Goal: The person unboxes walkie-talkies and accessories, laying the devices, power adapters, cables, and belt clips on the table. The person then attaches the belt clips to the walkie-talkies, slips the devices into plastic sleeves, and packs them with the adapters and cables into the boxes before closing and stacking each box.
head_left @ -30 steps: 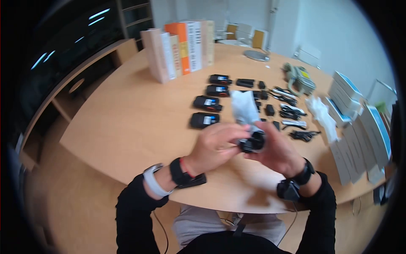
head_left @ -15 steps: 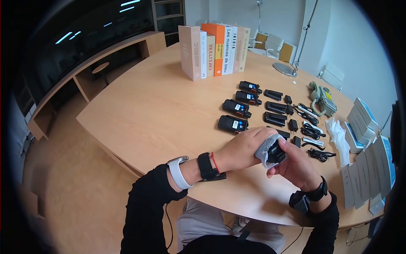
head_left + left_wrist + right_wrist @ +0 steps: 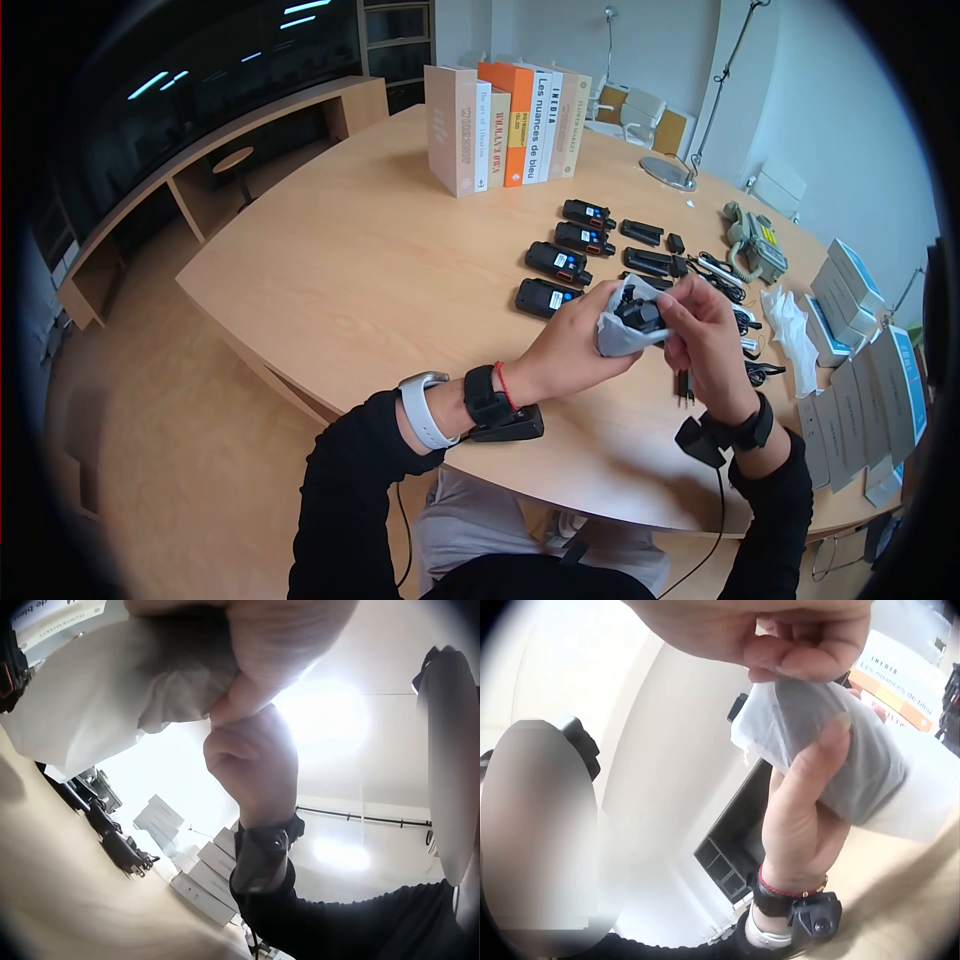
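The right hand (image 3: 706, 335) now pinches the bag's (image 3: 617, 339) rim; the left hand (image 3: 575, 350) grips its side, likely steadying the black thing (image 3: 638, 313) inside.

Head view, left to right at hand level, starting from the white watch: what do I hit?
White watch → black wrist strap → left hand → pale bag → right hand → crumpled white plastic → leaning boxes
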A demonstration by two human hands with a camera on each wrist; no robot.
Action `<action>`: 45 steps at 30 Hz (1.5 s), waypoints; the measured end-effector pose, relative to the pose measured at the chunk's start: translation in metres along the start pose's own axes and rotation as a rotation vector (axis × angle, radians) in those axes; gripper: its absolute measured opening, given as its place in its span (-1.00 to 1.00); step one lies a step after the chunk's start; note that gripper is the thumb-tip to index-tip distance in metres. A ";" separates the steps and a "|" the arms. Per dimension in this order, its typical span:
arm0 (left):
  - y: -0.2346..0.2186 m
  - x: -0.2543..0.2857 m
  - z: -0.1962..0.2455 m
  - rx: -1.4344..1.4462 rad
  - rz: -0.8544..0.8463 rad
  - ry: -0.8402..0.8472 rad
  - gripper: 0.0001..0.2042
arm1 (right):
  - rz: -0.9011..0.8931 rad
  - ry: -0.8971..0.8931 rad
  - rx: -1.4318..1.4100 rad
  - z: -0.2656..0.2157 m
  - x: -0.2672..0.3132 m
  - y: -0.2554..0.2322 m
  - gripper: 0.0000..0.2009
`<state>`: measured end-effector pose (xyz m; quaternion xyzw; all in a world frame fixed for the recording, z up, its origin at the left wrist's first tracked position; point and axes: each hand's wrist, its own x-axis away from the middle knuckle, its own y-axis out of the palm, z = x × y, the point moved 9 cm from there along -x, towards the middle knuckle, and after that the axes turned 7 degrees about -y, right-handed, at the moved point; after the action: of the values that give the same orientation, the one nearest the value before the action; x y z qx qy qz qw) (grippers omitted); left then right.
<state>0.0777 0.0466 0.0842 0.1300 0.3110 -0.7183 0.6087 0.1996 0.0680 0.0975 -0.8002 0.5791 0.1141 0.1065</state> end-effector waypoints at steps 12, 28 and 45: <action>-0.011 -0.006 -0.008 0.283 0.051 -0.113 -0.46 | -0.013 -0.134 0.131 -0.043 -0.018 0.030 -0.86; -0.016 -0.008 -0.014 0.401 0.049 -0.097 -0.86 | -0.031 -0.244 0.080 -0.003 -0.013 -0.008 -0.62; -0.015 -0.010 -0.025 0.894 0.034 -0.267 -0.76 | -0.618 0.496 -0.484 0.079 0.053 0.071 -0.53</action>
<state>0.0610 0.0705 0.0742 0.2910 -0.1122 -0.7823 0.5392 0.1440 0.0220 0.0036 -0.9401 0.2783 0.0139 -0.1963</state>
